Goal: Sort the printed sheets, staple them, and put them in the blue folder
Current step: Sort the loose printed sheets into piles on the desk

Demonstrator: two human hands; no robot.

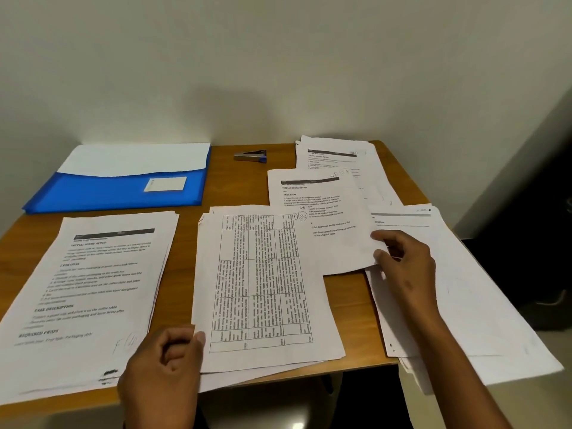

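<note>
- Step: sorting, judging by the spread piles; nothing visibly stapled, blue folder (pixel 123 190) lies at far left of the table (pixel 235 181).
- Right hand (pixel 402 261) pinches the lower right corner of a printed sheet (pixel 322 218), thumb on top, fingers curled under.
- That sheet sits right of the table-grid pile (pixel 263 286), overlapping its top right corner.
- Left hand (pixel 164 363) is loosely curled, thumb touching the grid pile's lower left edge, holding nothing.
- Stapler (pixel 250 156) is just right of the folder, untouched.
- Next likely: drop the sheet on its matching pile, edges squared.
</note>
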